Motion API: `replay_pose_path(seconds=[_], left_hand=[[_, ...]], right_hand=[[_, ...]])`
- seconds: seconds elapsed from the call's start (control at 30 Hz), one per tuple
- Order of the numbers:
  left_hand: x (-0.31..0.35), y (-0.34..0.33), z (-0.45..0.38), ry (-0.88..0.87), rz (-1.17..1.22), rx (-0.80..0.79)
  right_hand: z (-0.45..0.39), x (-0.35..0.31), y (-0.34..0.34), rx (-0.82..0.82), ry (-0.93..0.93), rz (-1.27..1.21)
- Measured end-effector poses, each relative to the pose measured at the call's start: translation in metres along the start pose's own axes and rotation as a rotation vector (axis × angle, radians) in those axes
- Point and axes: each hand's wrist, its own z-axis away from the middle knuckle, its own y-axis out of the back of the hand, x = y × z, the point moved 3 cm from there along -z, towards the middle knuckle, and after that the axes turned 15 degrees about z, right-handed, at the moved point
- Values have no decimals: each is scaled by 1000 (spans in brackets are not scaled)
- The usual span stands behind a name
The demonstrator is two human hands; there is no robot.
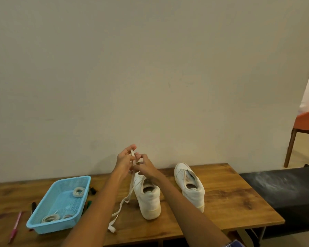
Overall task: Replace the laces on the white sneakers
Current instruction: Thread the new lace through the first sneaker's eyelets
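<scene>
A pink pen (pixel 15 227) lies near the front left corner of the wooden table (pixel 221 198), just left of a light blue plastic basket (pixel 43 223). The basket sits on the left part of the table and holds 3 coiled laces: 1 coil (pixel 78 192) toward its far end and 2 coils (pixel 51 218) at its near end. Dark markers (pixel 92 190) lie on the table along the right side of the basket, and 1 more marker (pixel 33 205) lies by its left side. The left hand (pixel 124 160) and the right hand (pixel 144 166) are raised together above the middle of the table, near its far edge. Both hands hold a white lace (pixel 130 188): the left fingers are curled around its upper end, and the right thumb and fingers pinch it just beside them. The lace hangs from the hands, passes the left side of the left sneaker (pixel 147 196), and trails across the table to the front edge, where its free end lies folded. The left sneaker stands at the middle of the table with its heel toward the front edge; the right forearm crosses over it. The right sneaker (pixel 189 186) stands to its right, apart from it, also heel toward the front edge, with no lace visible in it. Past the right edge of the table lies a black surface (pixel 282 189), and an orange chair (pixel 305 125) stands beyond it.
</scene>
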Motion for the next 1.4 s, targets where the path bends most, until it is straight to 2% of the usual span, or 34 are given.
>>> replay_pose_path(seconds=[0.13,0.2,0.3,0.43,0.53,0.6,0.63,0.7,0.77,0.83,0.9,1.03,1.17,1.23,1.33,1.4], left_hand=[[4,14,-8,-160,-339,129],[5,30,-10,-261,-651,208],[-3,48,-9,-298,-1071,214],[-15,66,-9,-196,-1252,239],[-22,70,-7,0,-1476,226],[-23,62,-2,91,-1609,218],[-22,54,-1,77,-1626,221],[-17,30,-2,-56,-1530,186],[-14,4,-3,-141,-1226,26],[-19,-16,2,-4,-811,-140],[-22,-24,7,137,-639,-210],[-26,-18,12,206,-643,-246],[-26,-2,8,204,-804,-252],[-24,2,7,191,-880,-278],[-23,5,4,160,-889,-279],[-26,9,0,108,-840,-223]], right_hand=[[-8,0,14,-21,-39,-21],[-12,2,30,20,-45,-47],[-15,0,59,51,-52,-44],[-13,-1,92,75,-79,-14],[-11,5,103,104,-92,24],[-9,10,101,61,-88,73],[-9,12,97,25,-78,100],[-8,12,87,-57,-49,136],[-9,11,76,-96,-26,166],[-13,9,70,-66,-2,236],[-18,9,68,1,22,338],[-20,19,71,76,27,405],[-19,33,66,44,33,180],[-21,38,61,40,54,143],[-27,42,55,178,64,240],[-32,49,51,305,54,408]])
